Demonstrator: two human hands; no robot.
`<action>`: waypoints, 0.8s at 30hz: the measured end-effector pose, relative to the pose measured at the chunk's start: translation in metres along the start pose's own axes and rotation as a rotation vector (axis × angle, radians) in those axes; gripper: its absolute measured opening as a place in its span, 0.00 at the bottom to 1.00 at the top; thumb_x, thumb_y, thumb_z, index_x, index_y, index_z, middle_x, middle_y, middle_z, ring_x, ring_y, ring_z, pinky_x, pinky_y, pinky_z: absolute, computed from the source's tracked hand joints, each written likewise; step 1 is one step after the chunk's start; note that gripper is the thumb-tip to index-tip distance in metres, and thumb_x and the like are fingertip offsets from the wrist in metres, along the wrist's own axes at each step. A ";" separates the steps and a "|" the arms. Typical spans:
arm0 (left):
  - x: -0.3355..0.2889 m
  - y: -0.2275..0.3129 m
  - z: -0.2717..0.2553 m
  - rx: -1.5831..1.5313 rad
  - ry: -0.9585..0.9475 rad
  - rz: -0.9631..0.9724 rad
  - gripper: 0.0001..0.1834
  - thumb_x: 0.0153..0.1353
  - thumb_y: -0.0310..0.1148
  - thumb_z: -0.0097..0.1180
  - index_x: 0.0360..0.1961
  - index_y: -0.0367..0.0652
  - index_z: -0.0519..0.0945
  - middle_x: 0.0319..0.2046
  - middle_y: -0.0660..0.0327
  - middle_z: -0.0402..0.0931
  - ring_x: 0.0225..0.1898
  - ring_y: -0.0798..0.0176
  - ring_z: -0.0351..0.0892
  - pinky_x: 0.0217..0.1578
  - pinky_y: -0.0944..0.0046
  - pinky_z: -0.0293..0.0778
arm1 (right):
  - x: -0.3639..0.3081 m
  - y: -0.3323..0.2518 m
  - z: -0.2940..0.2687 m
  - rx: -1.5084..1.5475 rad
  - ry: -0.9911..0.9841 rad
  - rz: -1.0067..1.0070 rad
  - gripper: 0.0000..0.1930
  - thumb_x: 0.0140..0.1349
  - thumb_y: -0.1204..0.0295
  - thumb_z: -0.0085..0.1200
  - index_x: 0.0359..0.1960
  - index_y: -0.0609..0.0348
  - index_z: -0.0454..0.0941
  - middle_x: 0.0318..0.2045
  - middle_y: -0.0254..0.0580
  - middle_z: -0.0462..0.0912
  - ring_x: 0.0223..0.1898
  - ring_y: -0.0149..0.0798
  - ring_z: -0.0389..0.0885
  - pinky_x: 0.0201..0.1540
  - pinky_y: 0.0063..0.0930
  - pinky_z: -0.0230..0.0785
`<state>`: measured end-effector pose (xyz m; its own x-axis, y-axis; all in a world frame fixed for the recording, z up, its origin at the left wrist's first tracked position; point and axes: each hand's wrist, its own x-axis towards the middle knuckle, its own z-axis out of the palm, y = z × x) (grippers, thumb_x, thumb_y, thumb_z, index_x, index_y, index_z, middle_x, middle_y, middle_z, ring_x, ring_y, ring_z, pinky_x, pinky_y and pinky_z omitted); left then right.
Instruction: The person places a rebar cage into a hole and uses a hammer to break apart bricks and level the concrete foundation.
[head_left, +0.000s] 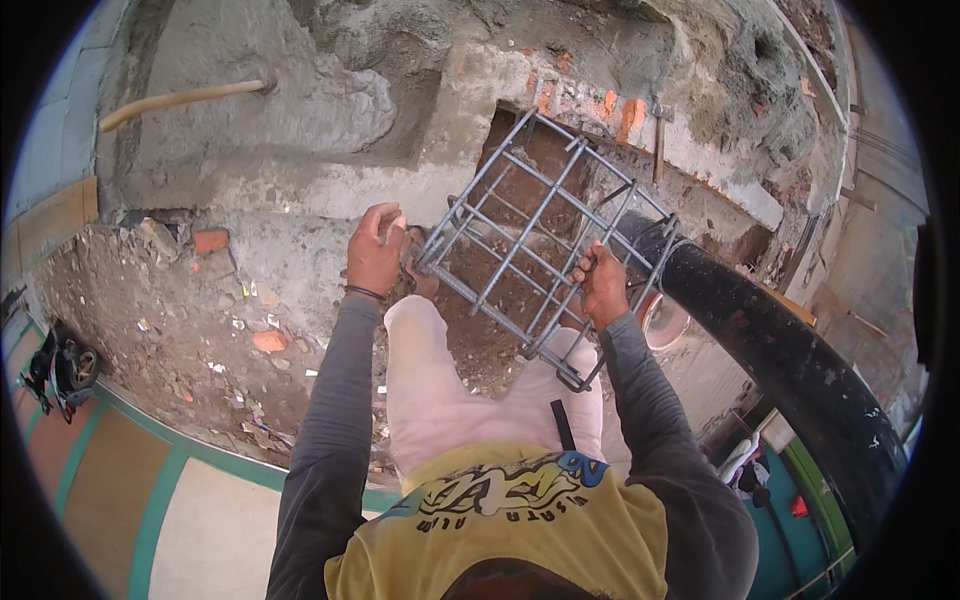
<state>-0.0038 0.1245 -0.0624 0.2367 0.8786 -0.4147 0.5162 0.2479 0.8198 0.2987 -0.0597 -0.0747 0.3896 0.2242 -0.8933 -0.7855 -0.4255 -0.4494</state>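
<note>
A cage of steel rebar, tied into a grid, lies tilted in front of me over a dug-out pit, its near corner by my right knee. My right hand is closed at the cage's right side, its fingers pinched on a bar. Just off the cage's left corner is my left hand. Its fingers are curled inward, and whatever they may hold is hidden. My legs are spread, with the cage between and beyond my knees.
A thick black pipe slants along the right, close to the cage. A hammer rests by the broken brick wall. At the far left a wooden handle sticks out of grey mortar. Rubble with brick pieces covers the left ground.
</note>
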 end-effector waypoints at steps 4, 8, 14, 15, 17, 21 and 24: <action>0.009 -0.035 0.052 0.357 -0.152 0.019 0.17 0.60 0.39 0.55 0.47 0.40 0.76 0.42 0.49 0.78 0.46 0.54 0.78 0.47 0.61 0.71 | 0.013 0.032 -0.018 -0.092 0.076 0.049 0.15 0.67 0.59 0.44 0.26 0.53 0.66 0.15 0.29 0.63 0.13 0.28 0.61 0.18 0.25 0.57; -0.009 -0.067 0.112 0.356 -0.268 -0.012 0.20 0.57 0.41 0.57 0.47 0.39 0.76 0.40 0.48 0.78 0.39 0.47 0.78 0.42 0.57 0.72 | 0.037 0.046 -0.056 -0.155 -0.052 -0.046 0.17 0.69 0.57 0.43 0.26 0.54 0.66 0.15 0.25 0.60 0.15 0.23 0.56 0.17 0.20 0.51; 0.022 -0.101 0.206 0.492 -0.506 -0.230 0.19 0.56 0.50 0.55 0.41 0.48 0.81 0.41 0.43 0.78 0.48 0.43 0.73 0.58 0.45 0.56 | 0.124 0.055 -0.104 -0.230 -0.085 -0.110 0.17 0.69 0.55 0.43 0.27 0.53 0.66 0.16 0.24 0.59 0.17 0.21 0.56 0.19 0.20 0.50; 0.021 -0.114 0.220 0.568 -0.554 -0.243 0.18 0.57 0.51 0.55 0.39 0.50 0.82 0.41 0.43 0.77 0.48 0.41 0.73 0.58 0.42 0.53 | 0.142 0.063 -0.116 -0.246 -0.097 -0.119 0.17 0.69 0.55 0.43 0.27 0.53 0.66 0.16 0.23 0.59 0.17 0.21 0.57 0.19 0.20 0.50; 0.033 -0.135 0.257 0.621 -0.525 -0.206 0.16 0.57 0.47 0.56 0.36 0.47 0.83 0.39 0.44 0.78 0.44 0.42 0.75 0.52 0.46 0.62 | 0.193 0.062 -0.133 -0.230 -0.108 -0.118 0.18 0.69 0.55 0.42 0.26 0.54 0.66 0.16 0.24 0.60 0.18 0.21 0.57 0.20 0.21 0.51; 0.048 -0.191 0.319 0.572 -0.330 -0.034 0.11 0.56 0.39 0.58 0.32 0.44 0.81 0.31 0.49 0.79 0.36 0.44 0.77 0.37 0.50 0.71 | 0.285 0.080 -0.161 -0.397 -0.067 -0.311 0.18 0.69 0.56 0.42 0.26 0.54 0.67 0.16 0.24 0.61 0.17 0.21 0.57 0.19 0.20 0.51; 0.071 -0.206 0.347 0.510 -0.233 -0.041 0.09 0.55 0.38 0.58 0.33 0.45 0.80 0.30 0.49 0.79 0.35 0.44 0.78 0.36 0.53 0.71 | 0.341 0.084 -0.160 -0.396 -0.067 -0.353 0.19 0.69 0.56 0.43 0.25 0.56 0.68 0.16 0.26 0.63 0.18 0.22 0.58 0.21 0.21 0.52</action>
<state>0.1922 -0.0058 -0.3978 0.3538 0.7449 -0.5656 0.8475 0.0005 0.5307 0.4424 -0.1597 -0.4189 0.5555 0.4632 -0.6906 -0.3655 -0.6100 -0.7031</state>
